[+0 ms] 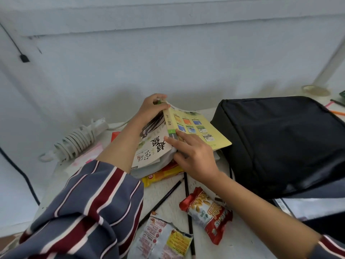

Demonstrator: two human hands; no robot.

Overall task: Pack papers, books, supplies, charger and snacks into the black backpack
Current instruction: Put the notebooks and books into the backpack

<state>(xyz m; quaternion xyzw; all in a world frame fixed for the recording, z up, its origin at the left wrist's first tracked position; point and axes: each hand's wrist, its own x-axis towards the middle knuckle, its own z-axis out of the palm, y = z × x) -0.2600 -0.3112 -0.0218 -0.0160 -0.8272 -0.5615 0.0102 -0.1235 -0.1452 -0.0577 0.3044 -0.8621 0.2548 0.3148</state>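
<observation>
Head view: nearest, at six o'clock, snack packets [207,214] and pencils [160,201] lie loose on the table [173,206], not yet packed. Beyond them the right hand [192,156] lays straight, slightly spread fingers on the spine and yellow cover of the book [194,128], likely steadying it. The left hand [151,109] curls its fingers over the book's far edge at twelve o'clock, seemingly tipping it up to lift. What lies beneath is mostly hidden. At three o'clock of the book, just beside it, lies the black backpack [280,143]; its opening cannot be seen.

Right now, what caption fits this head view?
Left hand grips a paperback book, right hand touches its spine, beside black backpack.
</observation>
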